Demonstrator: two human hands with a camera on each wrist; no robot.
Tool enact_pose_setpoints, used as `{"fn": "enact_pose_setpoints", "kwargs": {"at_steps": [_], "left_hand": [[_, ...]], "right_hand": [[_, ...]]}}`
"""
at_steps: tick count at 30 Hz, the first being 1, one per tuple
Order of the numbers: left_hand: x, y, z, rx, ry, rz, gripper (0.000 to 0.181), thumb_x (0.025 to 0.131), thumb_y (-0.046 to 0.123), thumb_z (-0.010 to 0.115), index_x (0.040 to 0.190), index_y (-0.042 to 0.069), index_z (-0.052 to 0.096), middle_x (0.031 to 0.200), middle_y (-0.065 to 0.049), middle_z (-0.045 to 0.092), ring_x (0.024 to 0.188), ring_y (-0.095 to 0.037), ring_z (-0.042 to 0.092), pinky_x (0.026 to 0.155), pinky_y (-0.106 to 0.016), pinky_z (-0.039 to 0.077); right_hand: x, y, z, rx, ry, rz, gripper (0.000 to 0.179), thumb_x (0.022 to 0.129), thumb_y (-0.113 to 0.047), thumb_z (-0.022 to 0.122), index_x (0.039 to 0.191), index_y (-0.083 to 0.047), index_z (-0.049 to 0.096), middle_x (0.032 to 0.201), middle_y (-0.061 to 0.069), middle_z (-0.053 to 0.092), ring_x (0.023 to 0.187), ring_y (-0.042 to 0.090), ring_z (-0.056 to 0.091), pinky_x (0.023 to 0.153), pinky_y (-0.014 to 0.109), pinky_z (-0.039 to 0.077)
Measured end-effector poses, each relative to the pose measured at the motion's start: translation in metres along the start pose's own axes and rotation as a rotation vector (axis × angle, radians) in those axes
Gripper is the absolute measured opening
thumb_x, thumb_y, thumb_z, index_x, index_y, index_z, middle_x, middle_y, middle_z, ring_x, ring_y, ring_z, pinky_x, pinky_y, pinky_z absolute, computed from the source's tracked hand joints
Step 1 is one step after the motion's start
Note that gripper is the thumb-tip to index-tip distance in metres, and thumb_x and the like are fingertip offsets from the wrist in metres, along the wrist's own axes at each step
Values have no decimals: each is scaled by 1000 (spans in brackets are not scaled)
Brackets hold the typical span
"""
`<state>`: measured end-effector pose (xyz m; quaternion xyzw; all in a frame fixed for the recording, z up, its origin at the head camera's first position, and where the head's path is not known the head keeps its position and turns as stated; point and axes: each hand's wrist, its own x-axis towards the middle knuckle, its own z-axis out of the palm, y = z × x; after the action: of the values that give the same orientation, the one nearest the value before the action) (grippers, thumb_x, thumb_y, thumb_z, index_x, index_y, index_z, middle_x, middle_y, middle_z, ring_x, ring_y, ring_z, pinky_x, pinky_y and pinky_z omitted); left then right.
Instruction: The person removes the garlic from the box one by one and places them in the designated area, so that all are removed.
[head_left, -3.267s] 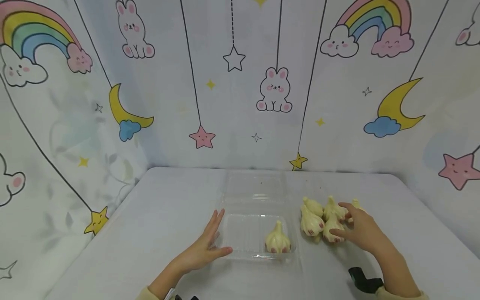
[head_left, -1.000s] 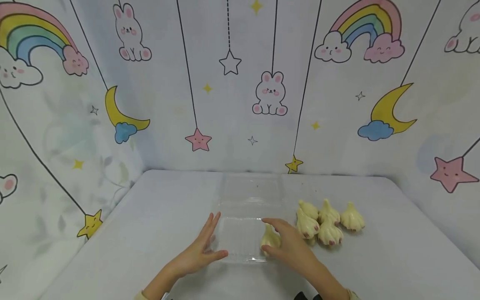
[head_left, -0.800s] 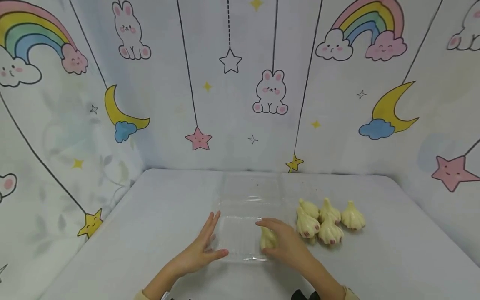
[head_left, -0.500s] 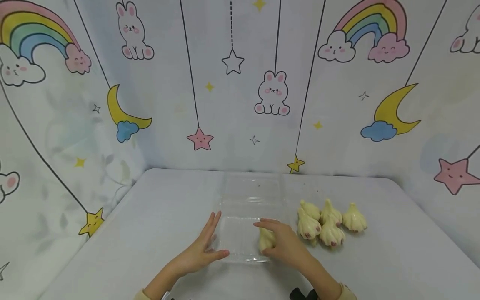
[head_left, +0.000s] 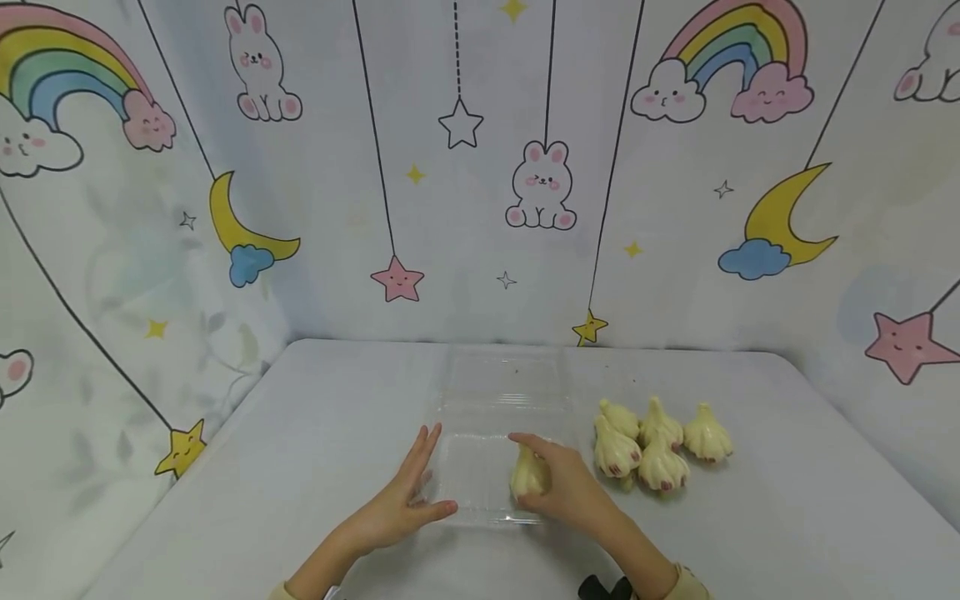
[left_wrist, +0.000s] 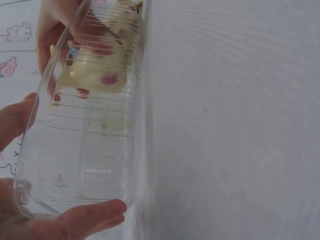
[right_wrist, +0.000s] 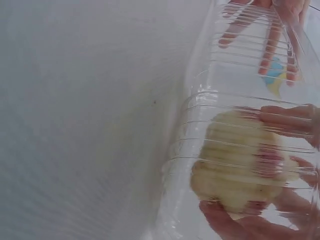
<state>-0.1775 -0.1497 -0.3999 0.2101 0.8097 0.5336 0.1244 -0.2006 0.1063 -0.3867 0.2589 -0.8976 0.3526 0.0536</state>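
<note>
A clear plastic clamshell box [head_left: 474, 475] lies open on the white table, its lid [head_left: 502, 375] folded back away from me. My right hand [head_left: 567, 487] grips a pale garlic bulb [head_left: 527, 475] with reddish patches, inside the right part of the box. Through the clear wall in the right wrist view, fingers show around that garlic bulb [right_wrist: 235, 160]. At the box's left end, my left hand [head_left: 397, 505] spreads its straight fingers and thumb; in the left wrist view its thumb [left_wrist: 95, 215] lies along the outside wall.
Several more garlic bulbs [head_left: 617, 454] are clustered on the table [head_left: 352, 392] just right of the box, with one bulb [head_left: 707, 435] at the group's right side. A cartoon-printed cloth [head_left: 322, 208] hangs behind the table's far edge.
My right hand has come from the bulbs on the right to the bulb in the box, gripped it and shifted it slightly left. My left hand has stayed at the box's left end.
</note>
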Motion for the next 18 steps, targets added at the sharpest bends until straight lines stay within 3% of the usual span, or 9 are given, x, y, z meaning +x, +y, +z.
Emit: {"fn": "enact_pose_setpoints", "kwargs": {"at_steps": [7, 14, 18], "left_hand": [[0, 0, 0, -3, 5, 2, 91, 87, 23, 64, 146, 32, -6, 146, -20, -25, 123, -61, 14, 91, -66, 29], [0, 0, 0, 7, -12, 8, 91, 88, 24, 62, 146, 30, -8, 145, -21, -27, 124, -60, 13, 93, -66, 27], [0, 0, 0, 15, -10, 4, 91, 88, 24, 62, 147, 27, -8, 144, -23, -27, 124, -60, 12, 93, -66, 26]], "right_hand": [[-2, -2, -1, 77, 61, -20, 71, 64, -6, 79, 128, -16, 50, 115, 10, 60, 100, 21, 57, 78, 35, 48], [-5, -5, -12, 181, 123, 13, 71, 67, -6, 80, 127, -21, 46, 114, 13, 59, 87, 21, 55, 52, 21, 46], [-9, -8, -20, 203, 125, 26, 70, 67, -6, 80, 127, -22, 48, 120, 14, 57, 104, 29, 55, 55, 22, 47]]}}
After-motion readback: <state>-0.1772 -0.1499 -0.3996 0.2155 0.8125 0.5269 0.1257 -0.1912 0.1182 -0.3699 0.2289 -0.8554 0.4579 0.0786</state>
